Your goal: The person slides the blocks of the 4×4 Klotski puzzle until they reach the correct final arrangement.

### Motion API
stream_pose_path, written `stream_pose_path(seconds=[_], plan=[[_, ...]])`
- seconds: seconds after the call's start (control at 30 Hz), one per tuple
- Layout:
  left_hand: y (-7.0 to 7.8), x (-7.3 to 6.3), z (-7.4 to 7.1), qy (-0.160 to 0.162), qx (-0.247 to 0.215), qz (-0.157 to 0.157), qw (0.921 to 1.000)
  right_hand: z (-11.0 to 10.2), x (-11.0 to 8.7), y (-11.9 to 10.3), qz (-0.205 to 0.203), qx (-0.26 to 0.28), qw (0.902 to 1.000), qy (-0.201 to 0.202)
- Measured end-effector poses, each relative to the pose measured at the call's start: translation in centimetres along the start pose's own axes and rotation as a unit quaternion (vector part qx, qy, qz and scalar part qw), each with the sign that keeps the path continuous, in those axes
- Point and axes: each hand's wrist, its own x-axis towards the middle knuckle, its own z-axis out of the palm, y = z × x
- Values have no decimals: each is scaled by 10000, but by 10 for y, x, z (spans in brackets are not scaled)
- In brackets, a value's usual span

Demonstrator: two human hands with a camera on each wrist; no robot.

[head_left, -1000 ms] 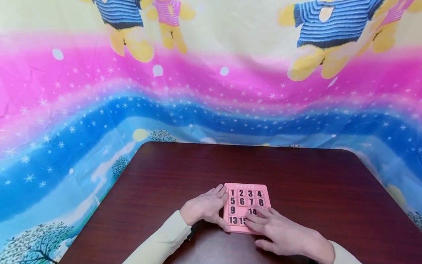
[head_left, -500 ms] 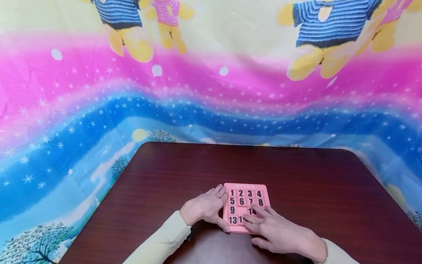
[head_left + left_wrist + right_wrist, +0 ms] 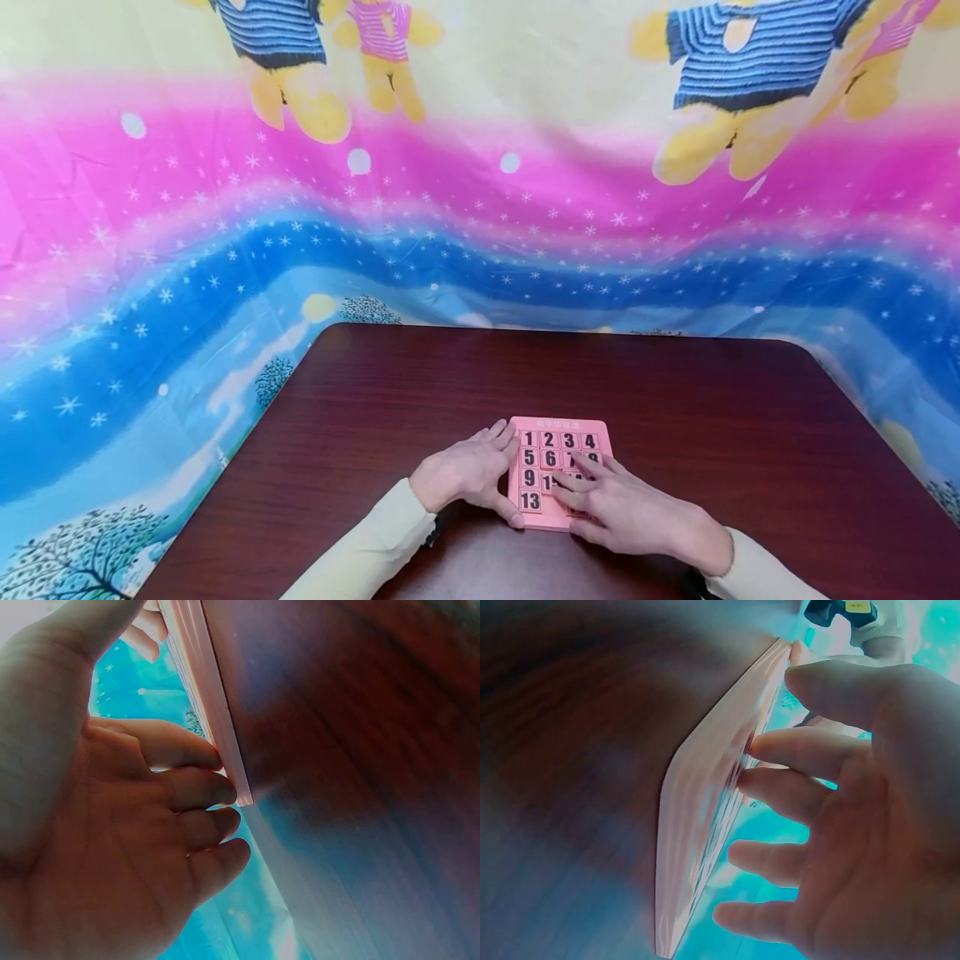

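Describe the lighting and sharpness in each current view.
Head view: bright and even, the pink rectangular number puzzle legible where uncovered, soft glare low on the dark red-brown wooden table; left wrist view: the bare left hand dim against strong backlight, the table blurred; right wrist view: the bare right hand likewise backlit, table soft.

The counter point(image 3: 712, 392) is dark reddish-brown, with fine wood grain and a glossy finish. Both far corners are rounded. A pink number puzzle point(image 3: 549, 522) lies flat on it, face up, about midway between the left and right sides, its top edge nearly parallel to the far edge. Pale light reflects just in front of it.
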Motion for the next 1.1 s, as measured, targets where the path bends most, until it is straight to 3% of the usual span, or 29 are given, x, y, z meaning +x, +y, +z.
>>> stream_pose_path(seconds=[0.33,0.7,1.1], plan=[[0,1,0,42,90,23,9999,-2,-1,7,209,321,9992,-97],[0,2,0,43,-50,13,10000,-13,-42,23,603,355,9967,398],[-2,1,1,33,-130,-14,9999,-6,-63,24,552,466,9973,124]])
